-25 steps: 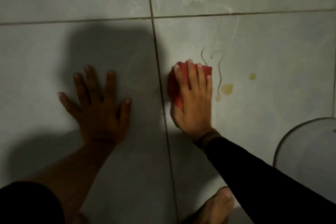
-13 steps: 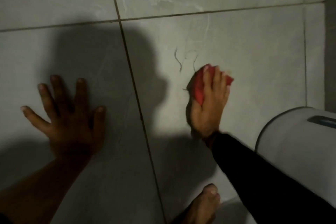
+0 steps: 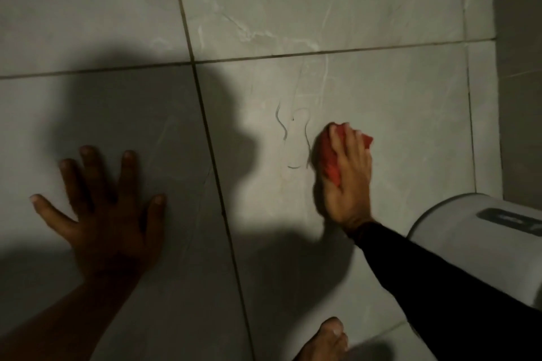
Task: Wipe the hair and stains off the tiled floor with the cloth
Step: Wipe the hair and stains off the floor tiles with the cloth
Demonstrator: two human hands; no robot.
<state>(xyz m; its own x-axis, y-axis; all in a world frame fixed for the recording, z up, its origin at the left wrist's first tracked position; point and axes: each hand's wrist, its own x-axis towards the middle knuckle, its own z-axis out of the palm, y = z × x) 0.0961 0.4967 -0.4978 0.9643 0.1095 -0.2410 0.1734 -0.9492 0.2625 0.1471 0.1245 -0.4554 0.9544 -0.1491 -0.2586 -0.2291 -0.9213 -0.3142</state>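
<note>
My right hand (image 3: 347,182) presses a crumpled red cloth (image 3: 330,158) flat against the grey tiled floor (image 3: 396,114). Thin curly hairs (image 3: 296,138) lie on the tile just left of the cloth, one strand touching its edge. No yellow stains show; the hand and cloth cover that spot. My left hand (image 3: 108,208) rests palm down with fingers spread on the neighbouring tile to the left, in shadow, holding nothing.
A white rounded container with a grey handle recess (image 3: 481,243) stands at the right, close to my right forearm in its black sleeve (image 3: 440,287). My bare foot (image 3: 325,340) is at the bottom edge. A wall (image 3: 519,67) rises at the far right.
My right hand has slid the cloth rightward from beside the grout line, over the yellow stains, which no longer show. The view has shifted right, bringing in the white container.
</note>
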